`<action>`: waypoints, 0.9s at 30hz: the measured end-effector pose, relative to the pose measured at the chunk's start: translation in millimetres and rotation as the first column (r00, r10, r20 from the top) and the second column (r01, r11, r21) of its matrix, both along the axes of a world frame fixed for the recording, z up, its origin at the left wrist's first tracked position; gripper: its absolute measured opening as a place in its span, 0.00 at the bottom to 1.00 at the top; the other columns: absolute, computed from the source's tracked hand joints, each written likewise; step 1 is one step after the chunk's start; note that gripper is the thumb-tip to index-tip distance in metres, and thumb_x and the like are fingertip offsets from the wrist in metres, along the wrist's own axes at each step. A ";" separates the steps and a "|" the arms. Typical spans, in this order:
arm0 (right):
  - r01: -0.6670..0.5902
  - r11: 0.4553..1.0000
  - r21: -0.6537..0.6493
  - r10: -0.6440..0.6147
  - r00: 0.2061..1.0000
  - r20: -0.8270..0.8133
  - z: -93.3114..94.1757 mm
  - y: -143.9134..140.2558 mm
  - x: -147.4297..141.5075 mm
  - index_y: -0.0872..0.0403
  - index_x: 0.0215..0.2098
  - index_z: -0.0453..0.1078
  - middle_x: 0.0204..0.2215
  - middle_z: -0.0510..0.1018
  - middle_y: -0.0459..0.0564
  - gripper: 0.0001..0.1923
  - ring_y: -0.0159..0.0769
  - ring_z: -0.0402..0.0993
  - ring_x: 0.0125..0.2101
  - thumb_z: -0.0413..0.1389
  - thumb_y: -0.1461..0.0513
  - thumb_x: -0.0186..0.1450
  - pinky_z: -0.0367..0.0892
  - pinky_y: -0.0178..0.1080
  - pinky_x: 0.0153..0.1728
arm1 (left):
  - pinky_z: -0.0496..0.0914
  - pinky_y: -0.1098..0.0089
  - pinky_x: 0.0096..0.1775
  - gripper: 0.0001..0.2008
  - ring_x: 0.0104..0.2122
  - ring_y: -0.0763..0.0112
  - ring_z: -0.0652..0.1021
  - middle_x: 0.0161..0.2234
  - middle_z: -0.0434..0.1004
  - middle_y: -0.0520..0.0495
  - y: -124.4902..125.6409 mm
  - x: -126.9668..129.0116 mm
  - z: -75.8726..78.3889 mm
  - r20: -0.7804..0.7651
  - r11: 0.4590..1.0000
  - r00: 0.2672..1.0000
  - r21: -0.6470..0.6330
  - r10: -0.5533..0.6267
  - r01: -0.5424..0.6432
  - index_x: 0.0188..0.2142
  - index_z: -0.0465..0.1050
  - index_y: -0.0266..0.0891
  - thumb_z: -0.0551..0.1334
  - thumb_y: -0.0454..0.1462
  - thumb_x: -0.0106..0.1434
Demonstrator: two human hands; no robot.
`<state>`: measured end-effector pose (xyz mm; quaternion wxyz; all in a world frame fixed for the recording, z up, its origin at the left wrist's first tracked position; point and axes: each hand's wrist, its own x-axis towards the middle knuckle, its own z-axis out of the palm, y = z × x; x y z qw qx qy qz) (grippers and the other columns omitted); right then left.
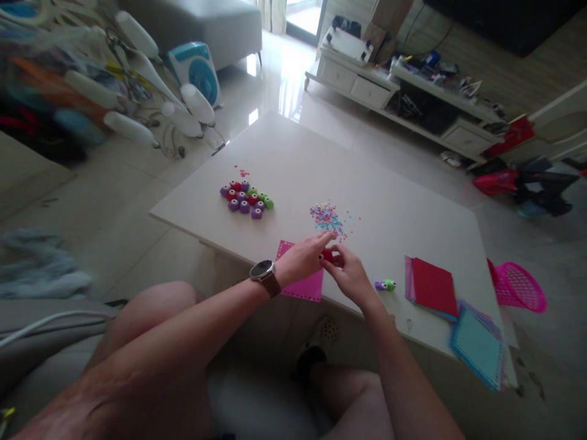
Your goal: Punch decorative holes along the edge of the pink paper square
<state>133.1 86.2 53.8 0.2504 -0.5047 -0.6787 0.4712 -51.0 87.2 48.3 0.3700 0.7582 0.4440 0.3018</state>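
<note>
In the head view, my right hand (347,272) grips a small red craft punch (326,254) with a white and dark button on its side. My left hand (305,255), a watch on its wrist, is beside the punch with fingers stretched toward the confetti; its thumb is hidden. Under both hands lies a pink paper sheet (302,287) with small holes along its edges, reaching past the table's near edge. Just beyond my fingertips is a heap of coloured paper confetti (326,214). A purple punch (380,285) and a green punch (391,285) stand to the right.
Several purple, red and green punches (244,206) are grouped on the left of the white table (413,214). Red bits (244,173) lie behind them. On the right are a red paper stack (433,284), blue sheets (477,345) over the edge, and a pink basket (523,287).
</note>
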 end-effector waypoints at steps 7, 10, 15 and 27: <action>0.086 0.991 0.104 -0.103 0.979 0.178 -11.3 6.4 10.9 0.50 0.35 0.69 0.34 0.79 0.48 0.09 0.38 0.78 0.32 0.63 0.57 0.60 0.75 0.41 0.36 | 0.73 0.60 0.55 0.25 0.55 0.59 0.75 0.55 0.74 0.39 0.5 -3.2 -16.1 -0.263 0.999 0.964 -0.006 0.029 -0.032 0.57 0.68 0.39 0.60 0.24 0.61; 0.043 0.975 0.216 -0.115 0.935 0.334 -15.0 9.4 19.3 0.50 0.33 0.68 0.35 0.77 0.48 0.05 0.38 0.76 0.34 0.61 0.61 0.61 0.72 0.41 0.38 | 0.71 0.58 0.57 0.22 0.58 0.55 0.73 0.56 0.73 0.38 2.4 -5.8 -26.5 -0.437 0.999 0.899 -0.005 0.038 -0.045 0.55 0.70 0.38 0.61 0.25 0.61; -0.047 0.978 0.203 -0.054 0.883 0.466 -15.9 13.7 28.5 0.51 0.34 0.68 0.34 0.76 0.48 0.05 0.39 0.74 0.35 0.60 0.65 0.62 0.70 0.42 0.40 | 0.71 0.55 0.54 0.23 0.58 0.53 0.72 0.58 0.72 0.37 0.7 -9.3 -31.7 -0.558 0.998 0.830 -0.042 0.013 -0.043 0.57 0.69 0.41 0.62 0.27 0.63; -0.219 0.972 0.081 0.150 0.853 0.500 -13.6 12.2 32.6 0.55 0.43 0.79 0.41 0.76 0.53 0.09 0.37 0.77 0.39 0.59 0.68 0.67 0.72 0.40 0.45 | 0.65 0.54 0.49 0.15 0.51 0.51 0.73 0.47 0.77 0.38 -5.7 -13.6 -33.9 -0.611 0.997 0.792 -0.053 0.013 -0.057 0.47 0.74 0.40 0.57 0.27 0.64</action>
